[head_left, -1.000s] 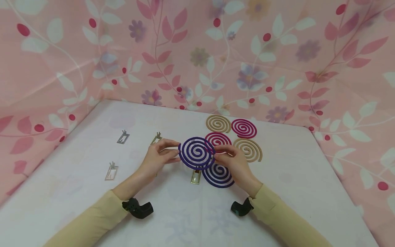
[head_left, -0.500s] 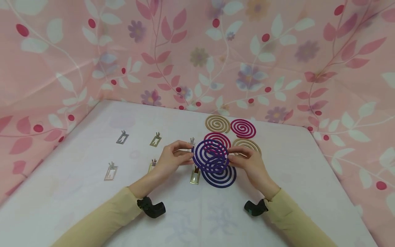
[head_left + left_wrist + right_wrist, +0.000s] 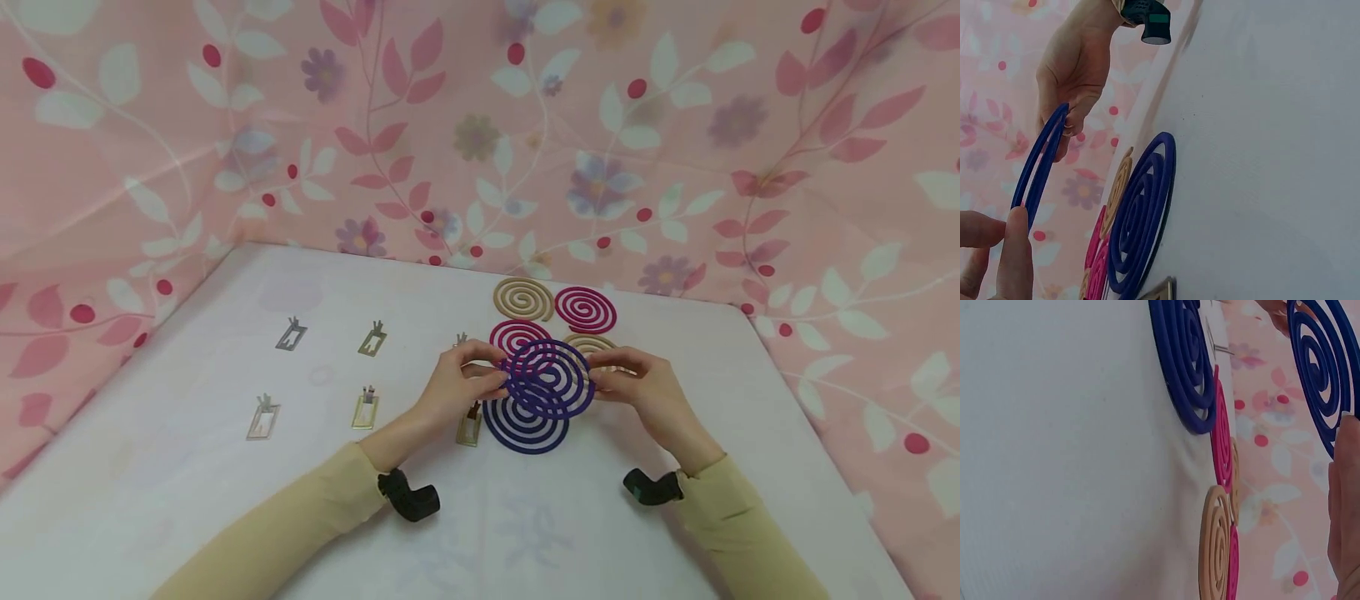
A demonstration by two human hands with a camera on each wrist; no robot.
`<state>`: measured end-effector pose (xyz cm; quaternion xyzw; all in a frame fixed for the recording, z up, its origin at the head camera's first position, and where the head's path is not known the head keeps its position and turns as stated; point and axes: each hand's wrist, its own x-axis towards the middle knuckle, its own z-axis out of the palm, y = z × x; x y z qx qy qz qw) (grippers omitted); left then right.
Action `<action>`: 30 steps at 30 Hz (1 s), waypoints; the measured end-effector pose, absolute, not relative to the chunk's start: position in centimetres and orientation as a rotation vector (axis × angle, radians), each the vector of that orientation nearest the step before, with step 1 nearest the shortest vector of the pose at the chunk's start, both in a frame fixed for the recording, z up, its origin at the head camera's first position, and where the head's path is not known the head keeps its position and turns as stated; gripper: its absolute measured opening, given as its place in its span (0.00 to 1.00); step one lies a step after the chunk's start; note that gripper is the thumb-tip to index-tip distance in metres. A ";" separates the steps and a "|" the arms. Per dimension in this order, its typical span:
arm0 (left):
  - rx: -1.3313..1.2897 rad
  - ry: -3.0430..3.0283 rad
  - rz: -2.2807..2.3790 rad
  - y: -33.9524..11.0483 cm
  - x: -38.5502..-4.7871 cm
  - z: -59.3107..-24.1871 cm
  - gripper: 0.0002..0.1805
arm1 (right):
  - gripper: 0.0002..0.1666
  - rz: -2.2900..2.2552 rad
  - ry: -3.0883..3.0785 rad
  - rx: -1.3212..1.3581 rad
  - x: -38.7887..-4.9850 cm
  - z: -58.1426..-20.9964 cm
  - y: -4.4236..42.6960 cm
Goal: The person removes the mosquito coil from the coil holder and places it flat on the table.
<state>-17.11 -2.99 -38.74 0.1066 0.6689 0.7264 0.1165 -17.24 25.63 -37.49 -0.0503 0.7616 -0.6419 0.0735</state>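
A dark purple-blue mosquito coil is held up above the table between both hands. My left hand pinches its left rim, and my right hand pinches the right rim with thumb and fingers. Seen from the left wrist, the held coil appears nearly edge-on. Under it, flat on the table, lies another dark blue coil, partly overlapped in the head view. Behind are a tan coil, a pink coil, a second pink coil and a second tan coil partly hidden.
Several small metal coil stands lie on the white tabletop to the left, among them a grey stand, a yellowish stand and one stand near my left wrist. A pink floral curtain borders the table.
Both hands have moved to the right together, carrying the held coil over the dark blue coil on the table. More of the stands at left have come into sight.
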 end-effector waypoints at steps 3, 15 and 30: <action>0.326 1.990 2.122 -2.2 -17.3 -38.7 0.17 | 0.25 -1.913 2.298 -0.136 -17.6 -37.3 26.3; 0.269 1.984 2.160 0.7 -18.3 -38.7 0.17 | 0.26 -1.918 2.295 -0.088 -18.1 -37.3 28.5; 0.243 1.997 2.112 2.0 -17.5 -39.1 0.18 | 0.32 -1.752 2.346 -0.133 -18.4 -37.4 30.2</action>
